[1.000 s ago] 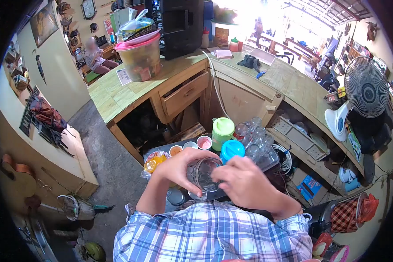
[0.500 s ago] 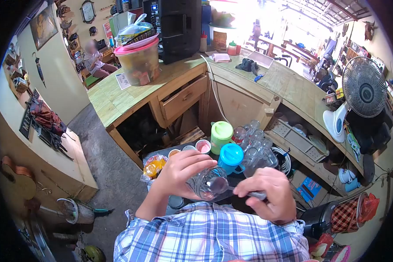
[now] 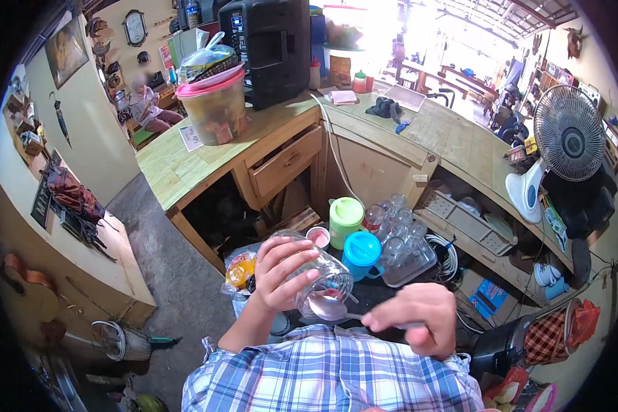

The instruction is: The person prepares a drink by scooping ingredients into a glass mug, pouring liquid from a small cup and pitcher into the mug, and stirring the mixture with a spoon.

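My left hand (image 3: 285,273) is wrapped round a clear glass jar (image 3: 323,280), held tilted with its mouth facing down and to the right. A metal spoon (image 3: 328,308) is pinched by its handle in my right hand (image 3: 419,317). The spoon's bowl is at the jar's mouth; whether it touches the rim I cannot tell. Just beyond the jar stand a blue lidded pitcher (image 3: 362,253), a green lidded pitcher (image 3: 347,221) and a small tub with pink contents (image 3: 318,237). What lies inside the jar is hard to make out.
Several clear glasses (image 3: 398,233) crowd a tray right of the pitchers. A bag with orange contents (image 3: 240,270) lies to the left. Behind rises a wooden counter (image 3: 288,161) with a pink-lidded bucket (image 3: 214,110); a fan (image 3: 570,134) stands at right. A person (image 3: 147,106) sits far left.
The jar has tipped further, its mouth now lower. The spoon's bowl has come out from inside the jar to its mouth, and my right hand has shifted slightly.
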Motion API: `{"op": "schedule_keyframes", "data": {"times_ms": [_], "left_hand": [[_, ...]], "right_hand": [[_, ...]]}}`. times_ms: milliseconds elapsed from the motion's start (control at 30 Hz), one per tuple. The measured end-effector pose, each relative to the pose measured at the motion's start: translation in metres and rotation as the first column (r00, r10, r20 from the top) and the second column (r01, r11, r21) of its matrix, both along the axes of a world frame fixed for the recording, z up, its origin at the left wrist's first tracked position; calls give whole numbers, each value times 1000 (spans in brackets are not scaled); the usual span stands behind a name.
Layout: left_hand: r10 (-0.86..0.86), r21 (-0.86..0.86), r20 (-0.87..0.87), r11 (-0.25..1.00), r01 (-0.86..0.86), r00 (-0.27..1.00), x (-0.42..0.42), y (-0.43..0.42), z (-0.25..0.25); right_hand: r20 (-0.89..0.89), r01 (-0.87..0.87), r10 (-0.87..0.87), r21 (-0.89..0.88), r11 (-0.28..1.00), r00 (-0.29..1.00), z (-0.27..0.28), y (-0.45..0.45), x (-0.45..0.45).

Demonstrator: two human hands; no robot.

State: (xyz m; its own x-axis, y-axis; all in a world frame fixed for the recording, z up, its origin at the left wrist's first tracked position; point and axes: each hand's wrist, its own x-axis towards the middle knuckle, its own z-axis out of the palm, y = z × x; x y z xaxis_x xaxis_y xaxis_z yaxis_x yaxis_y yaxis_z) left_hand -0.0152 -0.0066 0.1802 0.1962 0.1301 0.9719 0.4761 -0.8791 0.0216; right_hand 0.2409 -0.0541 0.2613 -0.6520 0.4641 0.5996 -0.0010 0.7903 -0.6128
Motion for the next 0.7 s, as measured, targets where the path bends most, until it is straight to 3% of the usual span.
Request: {"op": "schedule_keyframes", "data": {"times_ms": [67,167,333,400,600,700], "left_hand": [[19,-7,37,1000,-18,999,2,-2,0],[63,34,11,997,-63,998,5,0,-1],[95,-59,-9,994,-95,995,9,2,-1],[196,-38,-97,979,-200,976,9,5,-1],[167,-110,-80,978,-176,983,11,8,-7],[184,-104,-90,976,-193,979,13,9,-9]], "right_hand": [[28,34,-34,20,999,999,1,-6,-13],[134,214,-236,162,963,962,-15,-1,-41],[183,133,-192,292,947,964,6,-15,-19],[154,264,-336,359,895,929,-11,2,-39],[190,239,-315,337,911,930,-10,-1,-28],[-9,359,-370,262,896,929,-39,20,-47]]}}
